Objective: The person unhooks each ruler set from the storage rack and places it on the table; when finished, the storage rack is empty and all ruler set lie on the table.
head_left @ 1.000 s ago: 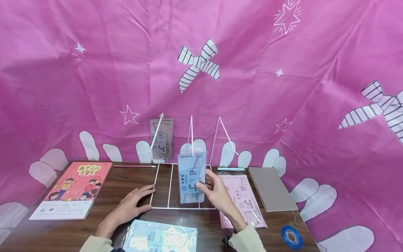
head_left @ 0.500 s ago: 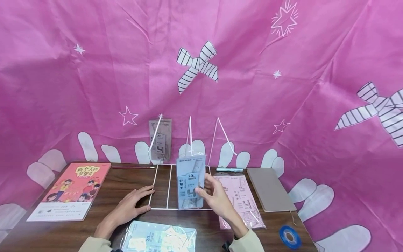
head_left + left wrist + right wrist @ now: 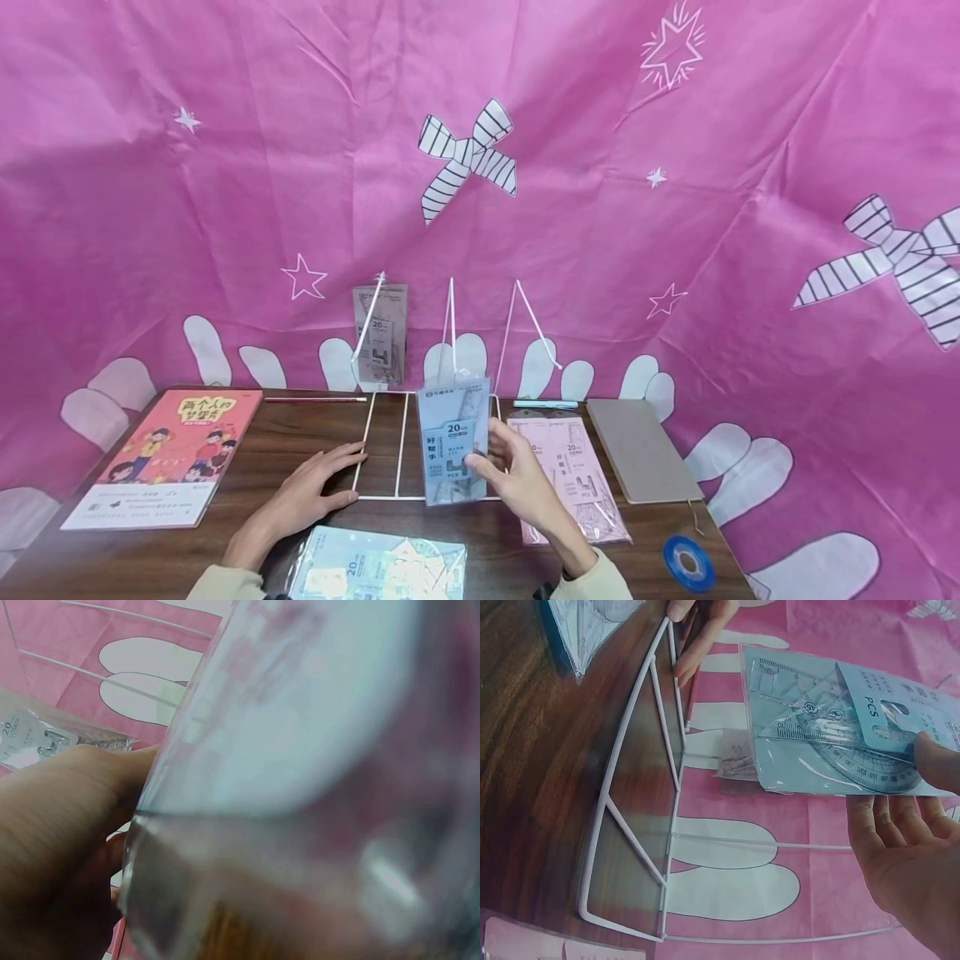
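My right hand (image 3: 517,475) pinches a blue packaged ruler set (image 3: 453,446) by its right edge, thumb in front and fingers behind. Through the clear sleeve a protractor and a set square show in the right wrist view. The packet is upright, and its top overlaps the lower end of the middle hook (image 3: 452,325) of a white wire rack (image 3: 401,446). With fairly straight fingers, my left hand (image 3: 318,487) rests at the rack's left side, thumb by the front corner. From the left hook hangs a grey ruler set (image 3: 382,337). Shiny plastic blurs most of the left wrist view.
Another blue packet (image 3: 382,562) lies at the table's front, a pink packet (image 3: 570,479) right of the rack. Farther right are a grey notebook (image 3: 641,450) and a blue tape roll (image 3: 687,562). A red book (image 3: 168,450) lies left; a pencil (image 3: 315,399) and pen (image 3: 545,404) lie behind.
My right hand has brought the blue ruler set a little down and toward me, and the packet has tilted slightly. The left hand stays at the rack.
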`<action>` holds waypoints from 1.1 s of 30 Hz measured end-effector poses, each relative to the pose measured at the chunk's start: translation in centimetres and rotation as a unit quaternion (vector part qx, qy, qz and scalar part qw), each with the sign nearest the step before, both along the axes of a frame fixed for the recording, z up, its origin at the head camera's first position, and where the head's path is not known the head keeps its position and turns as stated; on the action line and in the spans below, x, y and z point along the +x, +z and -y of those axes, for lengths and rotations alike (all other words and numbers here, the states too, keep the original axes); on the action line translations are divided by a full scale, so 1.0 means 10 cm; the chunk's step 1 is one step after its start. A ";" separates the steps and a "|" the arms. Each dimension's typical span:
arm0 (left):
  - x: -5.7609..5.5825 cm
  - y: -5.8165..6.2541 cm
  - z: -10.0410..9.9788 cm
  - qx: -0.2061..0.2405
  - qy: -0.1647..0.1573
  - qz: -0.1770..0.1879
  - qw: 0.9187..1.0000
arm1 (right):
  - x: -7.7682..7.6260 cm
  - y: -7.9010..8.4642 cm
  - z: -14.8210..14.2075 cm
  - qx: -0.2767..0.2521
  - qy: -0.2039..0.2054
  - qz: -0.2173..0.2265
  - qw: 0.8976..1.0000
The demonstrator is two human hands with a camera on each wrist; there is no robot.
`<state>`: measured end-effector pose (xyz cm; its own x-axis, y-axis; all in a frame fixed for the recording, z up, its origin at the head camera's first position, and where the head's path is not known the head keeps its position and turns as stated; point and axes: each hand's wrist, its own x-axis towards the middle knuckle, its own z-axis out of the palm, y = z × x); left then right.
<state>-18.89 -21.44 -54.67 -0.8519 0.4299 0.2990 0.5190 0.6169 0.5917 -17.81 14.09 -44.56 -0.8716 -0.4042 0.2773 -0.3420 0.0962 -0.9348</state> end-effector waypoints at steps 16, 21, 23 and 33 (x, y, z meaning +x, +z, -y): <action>0.01 -0.02 -0.01 0.000 0.004 -0.015 1.000 | 0.03 -0.05 -0.45 0.090 0.032 -0.034 0.995; 0.00 -0.03 -0.01 0.007 -0.003 -0.023 1.000 | 0.02 -0.10 -0.64 0.126 0.090 -0.028 0.988; 0.00 -0.03 -0.01 0.007 -0.003 -0.027 1.000 | 0.03 -0.11 -0.72 0.143 0.113 -0.017 0.983; -0.01 -0.04 0.00 0.004 0.001 -0.002 1.000 | 0.04 -0.16 -1.09 0.214 0.247 0.065 0.943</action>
<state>-19.00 -21.41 -55.10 -0.8517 0.4253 0.3062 0.5200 0.6134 0.5945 -17.41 24.96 -46.15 -0.5635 -0.8203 -0.0984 -0.3297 0.3325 -0.8836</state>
